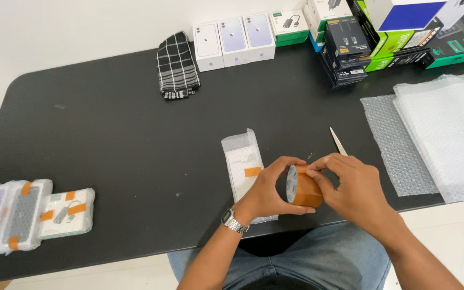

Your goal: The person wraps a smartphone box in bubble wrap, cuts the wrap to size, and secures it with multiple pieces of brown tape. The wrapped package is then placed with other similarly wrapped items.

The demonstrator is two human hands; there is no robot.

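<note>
My left hand (268, 189) grips a roll of brown packing tape (302, 189) near the table's front edge. My right hand (350, 189) pinches the top of the roll with its fingertips, by the tape's end. Just behind my left hand lies a box wrapped in bubble wrap (243, 164) with one strip of brown tape across it. A pair of scissors (338, 141) pokes out from behind my right hand, its handles hidden.
Three bubble-wrapped, taped packages (33, 212) lie at the front left of the black table (114, 139). Sheets of bubble wrap (436, 134) lie at the right. Along the back stand white phone boxes (233, 41), stacked accessory boxes (382, 37) and a folded checked cloth (176, 67).
</note>
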